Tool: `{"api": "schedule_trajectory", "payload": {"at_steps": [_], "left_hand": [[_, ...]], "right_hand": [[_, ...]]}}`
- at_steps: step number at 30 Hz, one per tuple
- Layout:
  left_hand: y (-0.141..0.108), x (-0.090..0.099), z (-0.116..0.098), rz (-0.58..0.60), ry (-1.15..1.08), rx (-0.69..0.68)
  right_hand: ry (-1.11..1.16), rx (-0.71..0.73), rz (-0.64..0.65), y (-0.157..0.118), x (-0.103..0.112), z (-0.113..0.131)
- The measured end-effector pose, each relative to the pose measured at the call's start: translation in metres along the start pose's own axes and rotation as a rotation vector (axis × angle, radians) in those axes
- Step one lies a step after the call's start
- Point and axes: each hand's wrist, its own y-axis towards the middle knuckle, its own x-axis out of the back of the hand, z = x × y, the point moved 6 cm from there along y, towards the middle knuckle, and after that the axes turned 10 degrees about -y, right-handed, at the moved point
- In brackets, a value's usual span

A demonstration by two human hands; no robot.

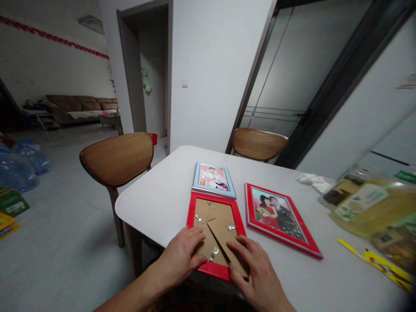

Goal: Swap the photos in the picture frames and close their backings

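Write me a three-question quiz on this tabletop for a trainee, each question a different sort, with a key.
1. True or false: the red frame under the hands lies back side up.
2. Which thing adjoins that frame's far edge?
A) the crumpled white tissue
B) the light-blue frame
C) the yellow-handled item
3. Fill in: the fingers of the ____ hand are on the slanting cardboard stand.

Key: 1 true; 2 B; 3 right.
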Motion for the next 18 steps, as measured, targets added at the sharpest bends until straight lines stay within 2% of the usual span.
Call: {"api": "schedule_trajectory", "payload": {"at_steps": [5,10,18], "left_hand": [[-0.003,-0.004,0.001,0.032,0.017,-0.038],[-0.005,-0.007,0.004,0.078,0.058,-0.042],[-0.004,-0.006,0.0,0.068,0.093,-0.045]], "right_hand": [[-0.023,0.036,-0.047,-0.004,0.001,0.003],[-0.03,0.055,0.035,0.005,0.0,0.001],[-0.189,-0.145,0.193,0.042,-0.01,-0.017]]}}
